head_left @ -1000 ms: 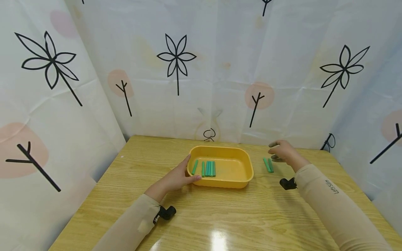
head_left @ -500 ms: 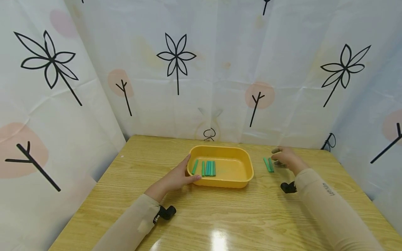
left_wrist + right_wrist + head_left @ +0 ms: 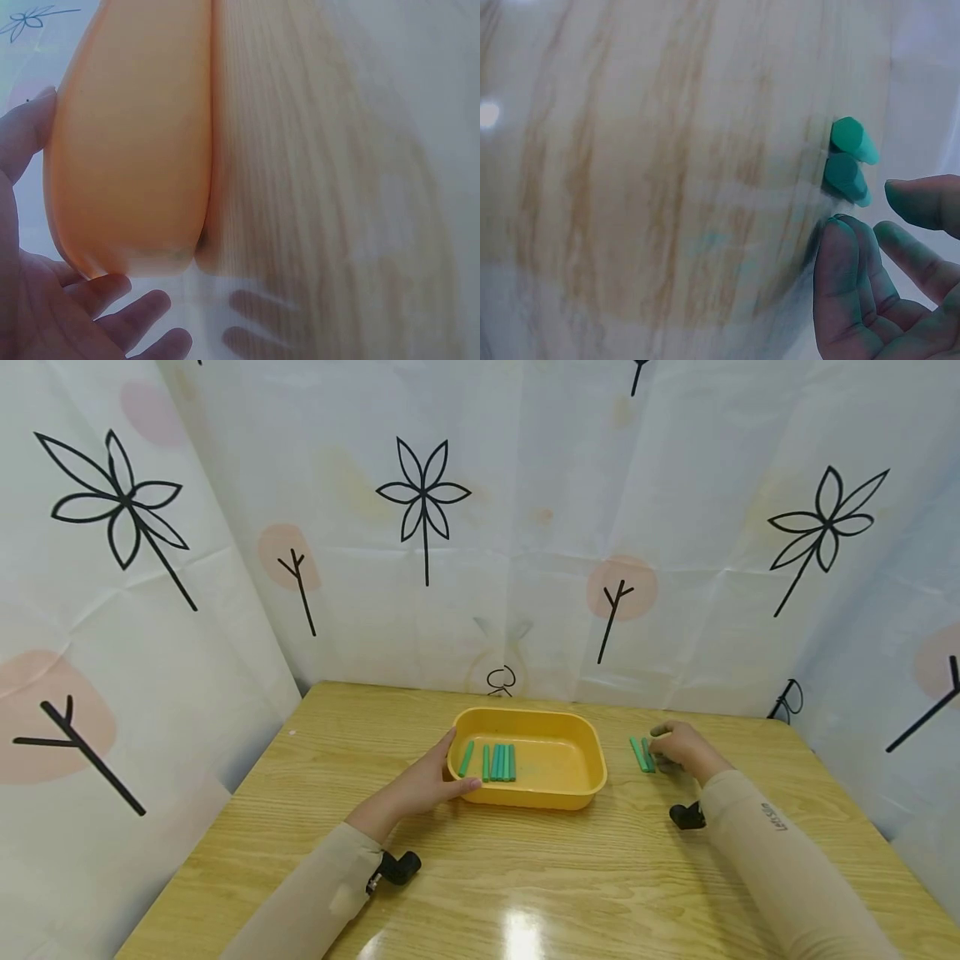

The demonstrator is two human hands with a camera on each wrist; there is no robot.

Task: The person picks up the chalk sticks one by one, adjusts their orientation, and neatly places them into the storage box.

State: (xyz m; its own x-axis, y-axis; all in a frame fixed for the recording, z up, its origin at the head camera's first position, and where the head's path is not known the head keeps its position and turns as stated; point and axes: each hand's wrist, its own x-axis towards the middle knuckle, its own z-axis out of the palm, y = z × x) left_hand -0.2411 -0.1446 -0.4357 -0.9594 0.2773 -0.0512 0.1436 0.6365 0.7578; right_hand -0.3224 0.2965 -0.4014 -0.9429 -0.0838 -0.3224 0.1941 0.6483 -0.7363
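My left hand (image 3: 423, 783) grips the left end of a yellow plastic tub (image 3: 558, 800), its thumb over the near rim. In the left wrist view the other fingers spread along the tub's outer wall (image 3: 135, 142). Several green and teal chalk-like sticks (image 3: 504, 763) lie side by side in the tub's left part, one (image 3: 466, 760) slightly apart and slanted. To the right on the table, a lighter green stick (image 3: 638, 754) lies beside a darker one (image 3: 843, 177). My right hand (image 3: 684, 750) is at the darker stick, thumb and fingers apart; the fingers look green-stained.
The wooden table (image 3: 480, 877) runs back to a white patterned curtain (image 3: 517, 527), which also hangs at both sides. A black cable (image 3: 784, 700) shows at the back right corner. Small black cameras (image 3: 401, 868) sit on both wrists.
My right hand has come down and slightly nearer, from above the two loose sticks to right beside the darker one. The left hand and the tub have stayed in place.
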